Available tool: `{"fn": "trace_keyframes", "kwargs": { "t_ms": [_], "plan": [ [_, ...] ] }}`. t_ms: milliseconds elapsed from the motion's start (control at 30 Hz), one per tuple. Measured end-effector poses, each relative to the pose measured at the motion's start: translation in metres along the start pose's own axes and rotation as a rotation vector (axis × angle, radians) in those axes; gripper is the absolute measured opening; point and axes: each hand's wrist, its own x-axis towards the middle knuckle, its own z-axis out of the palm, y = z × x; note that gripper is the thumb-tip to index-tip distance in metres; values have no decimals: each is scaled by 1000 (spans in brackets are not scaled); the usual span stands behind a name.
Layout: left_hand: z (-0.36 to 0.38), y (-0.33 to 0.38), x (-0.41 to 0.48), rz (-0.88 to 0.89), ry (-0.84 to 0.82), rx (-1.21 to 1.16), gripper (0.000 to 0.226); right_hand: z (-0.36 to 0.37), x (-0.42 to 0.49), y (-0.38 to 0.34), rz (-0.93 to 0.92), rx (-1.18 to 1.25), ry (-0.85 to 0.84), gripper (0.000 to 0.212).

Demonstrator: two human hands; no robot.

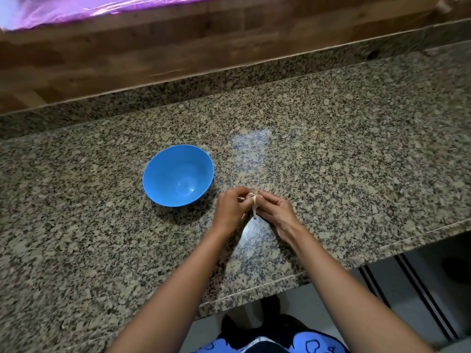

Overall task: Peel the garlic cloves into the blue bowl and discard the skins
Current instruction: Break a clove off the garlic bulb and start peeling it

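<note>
Evidently both are busy: the left grip and the right grip pinch one pale garlic between their fingertips, above the granite desk and just right of the empty blue bowl. Garlic is probably light and firm, its papery skin thin and easily torn. It seems best taken at the ends, where a pale strip hangs loose.

A plain blue bowl sits on the speckled grey-brown granite counter below brown wood panelling.

2 hands pinch garlic nr bowl.
</note>
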Motion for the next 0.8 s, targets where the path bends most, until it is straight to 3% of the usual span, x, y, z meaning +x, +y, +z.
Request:
{"fn": "trace_keyframes", "kwargs": {
  "t_ms": [200,467,567,700,800],
  "plan": [
    [-9,-4,-5,-305,33,-556,10,2,1,-2,-50,-168,34,44],
    [-7,-9,-14,-351,105,-541,20,-2,8,-11,-248,-649,178,27],
    [-10,-9,-16,-375,67,-515,18,-5,6,-17,-291,-784,200,30],
    [-10,-9,-21,-310,70,-340,20,5,1,-9,-528,-1282,306,42],
    [-11,-9,-26,-296,114,-357,19,22,-10,2,-702,-1206,206,29]
  ]
}}
